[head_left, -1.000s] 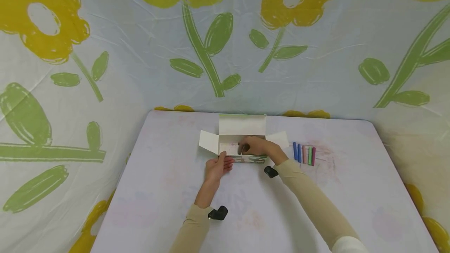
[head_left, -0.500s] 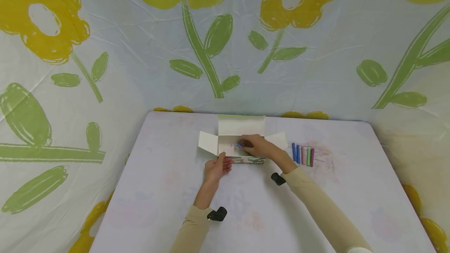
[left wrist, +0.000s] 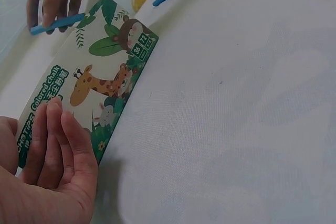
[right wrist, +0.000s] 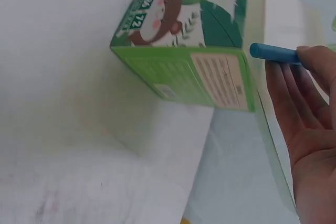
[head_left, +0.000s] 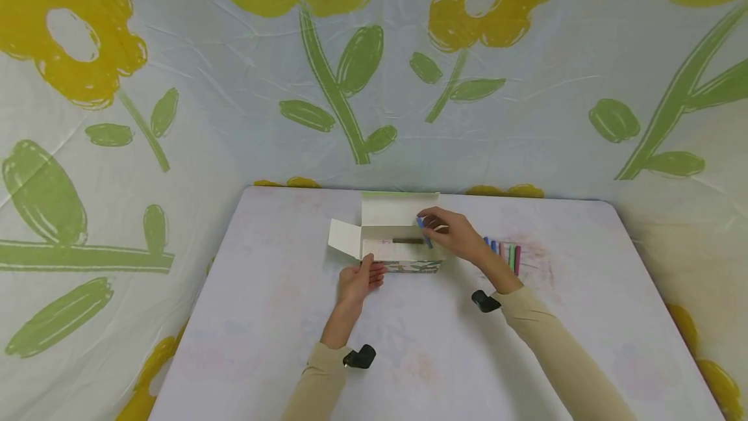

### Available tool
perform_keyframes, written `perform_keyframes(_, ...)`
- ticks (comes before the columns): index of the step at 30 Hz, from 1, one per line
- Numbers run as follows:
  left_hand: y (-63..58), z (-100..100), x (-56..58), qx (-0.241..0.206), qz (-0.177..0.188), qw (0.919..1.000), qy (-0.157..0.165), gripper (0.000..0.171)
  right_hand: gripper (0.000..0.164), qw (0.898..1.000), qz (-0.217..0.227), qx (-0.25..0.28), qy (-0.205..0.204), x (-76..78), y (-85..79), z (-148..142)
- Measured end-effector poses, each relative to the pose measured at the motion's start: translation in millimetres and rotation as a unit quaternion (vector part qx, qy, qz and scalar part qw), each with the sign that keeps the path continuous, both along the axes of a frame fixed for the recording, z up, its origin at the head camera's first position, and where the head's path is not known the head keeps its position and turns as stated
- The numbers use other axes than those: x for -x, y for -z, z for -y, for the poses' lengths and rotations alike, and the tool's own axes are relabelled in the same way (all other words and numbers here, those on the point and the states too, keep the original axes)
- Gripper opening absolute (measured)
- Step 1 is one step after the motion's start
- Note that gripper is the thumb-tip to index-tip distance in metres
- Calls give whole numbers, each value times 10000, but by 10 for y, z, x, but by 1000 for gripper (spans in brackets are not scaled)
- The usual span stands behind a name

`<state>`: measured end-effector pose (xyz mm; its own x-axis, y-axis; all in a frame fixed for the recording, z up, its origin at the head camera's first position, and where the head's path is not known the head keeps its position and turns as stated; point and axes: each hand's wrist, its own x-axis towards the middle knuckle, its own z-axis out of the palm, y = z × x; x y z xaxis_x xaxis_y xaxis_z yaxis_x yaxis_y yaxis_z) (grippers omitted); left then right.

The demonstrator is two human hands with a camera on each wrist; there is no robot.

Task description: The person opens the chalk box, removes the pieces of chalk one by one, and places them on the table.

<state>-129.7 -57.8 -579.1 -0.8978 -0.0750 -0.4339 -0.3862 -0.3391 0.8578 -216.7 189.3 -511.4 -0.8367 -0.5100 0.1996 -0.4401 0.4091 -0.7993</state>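
An open chalk box (head_left: 409, 266) with animal prints lies lengthwise on the table, its flaps spread. My left hand (head_left: 354, 281) holds its front left part, thumb at the rim and fingers along the printed front (left wrist: 86, 85). Above the box's right end, my right hand (head_left: 461, 236) pinches a blue chalk stick (right wrist: 275, 53) between thumb and fingers. The stick also shows in the left wrist view, near the box's far end. Inside the box a dark strip (head_left: 407, 240) is visible; I cannot tell what it is. The right flap is mostly hidden behind my right hand.
Right of the box lies a row of chalk sticks (head_left: 517, 260), blue, pink, green and purple, partly covered by the right hand. The pale table (head_left: 263, 317) bears faint coloured smudges. A flower-printed cloth (head_left: 234, 83) surrounds the table at the back and sides.
My right hand has come up out of the box and moved right, carrying the blue chalk stick. The dark strip inside has come into view. My left hand stays at the box.
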Motion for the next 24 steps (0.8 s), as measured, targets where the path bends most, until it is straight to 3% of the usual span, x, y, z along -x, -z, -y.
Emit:
perform_keyframes(8, 14, 16, 15, 8, 1, 10000, 92, 46, 36, 9974, 39, 285, 665, -13, -104, -331)
perform_keyframes(14, 10, 11, -1, 20, 27, 10000, 67, 47, 39, 9931, 249, 789, 835, -40, -173, -613)
perform_keyframes(20, -10, -5, -12, 96, -30, 9999, 4, 46, 40, 9829, 632, 1213, 1229, -89, -169, -891)
perform_keyframes(24, 1, -10, -6, 121, -4, 9999, 2, 44, 42, 9771, 792, 1132, 1619, -140, -132, -1071)
